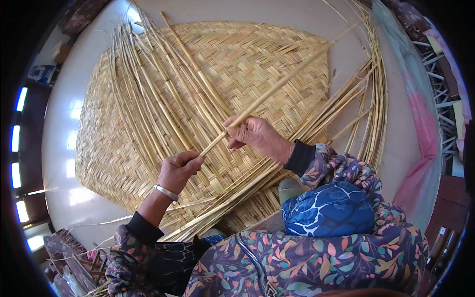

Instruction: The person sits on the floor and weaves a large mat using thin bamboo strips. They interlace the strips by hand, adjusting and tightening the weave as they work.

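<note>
A long pale reed stalk (284,85) slants across the middle of the view, its far end reaching up to the right. Its near end is pinched between the thumb and fingers of my left hand (179,170). Farther along, my right hand (261,138) is closed round the same stalk. Both hands are above a large woven mat (274,54) with a zigzag pattern. Several loose reed stalks (170,89) lie across the mat beyond my hands, fanned toward the upper left. The fingertips of my right hand are partly hidden.
Another bundle of split reed strips (378,111) curves from the upper right across the mat's near side toward my lap. A pale smooth floor (62,163) surrounds the mat. Clear and pink plastic sheeting (418,163) lies along the right, by a metal rack (435,74).
</note>
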Demonstrator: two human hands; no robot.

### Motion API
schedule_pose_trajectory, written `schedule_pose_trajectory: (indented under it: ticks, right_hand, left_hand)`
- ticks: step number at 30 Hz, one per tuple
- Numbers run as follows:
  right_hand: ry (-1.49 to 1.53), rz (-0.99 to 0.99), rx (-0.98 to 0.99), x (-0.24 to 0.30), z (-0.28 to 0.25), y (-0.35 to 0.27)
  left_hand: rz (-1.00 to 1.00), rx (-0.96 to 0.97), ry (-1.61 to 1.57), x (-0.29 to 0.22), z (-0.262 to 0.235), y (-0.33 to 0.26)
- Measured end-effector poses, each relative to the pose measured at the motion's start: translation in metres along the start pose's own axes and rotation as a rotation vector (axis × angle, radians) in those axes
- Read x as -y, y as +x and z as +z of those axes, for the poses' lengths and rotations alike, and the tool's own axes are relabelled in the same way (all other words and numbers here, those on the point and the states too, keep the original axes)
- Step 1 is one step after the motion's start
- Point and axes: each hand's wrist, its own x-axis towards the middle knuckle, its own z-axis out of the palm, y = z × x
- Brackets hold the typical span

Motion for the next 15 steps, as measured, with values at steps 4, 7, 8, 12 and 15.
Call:
schedule_pose_trajectory:
  ticks: [4,7,8,12,15]
  right_hand:
    - [0.090,0.025,-0.009,0.008,0.002,-0.003]
    - [0.059,0.019,0.022,0.008,0.004,-0.006]
    - [0.039,0.010,0.021,0.007,0.004,-0.007]
    - [0.001,-0.004,-0.029,-0.001,0.003,-0.007]
    - [-0.016,0.036,-0.092,-0.004,0.005,-0.009]
  left_hand:
    - [0.020,0.037,-0.035,0.005,0.004,0.005]
    - [0.021,0.041,0.040,0.006,0.006,0.008]
    - [0.078,0.012,0.117,0.005,0.007,0.009]
    - [0.287,-0.080,0.446,-0.009,0.017,0.007]
    - [0.370,-0.136,0.643,-0.014,0.019,0.006]
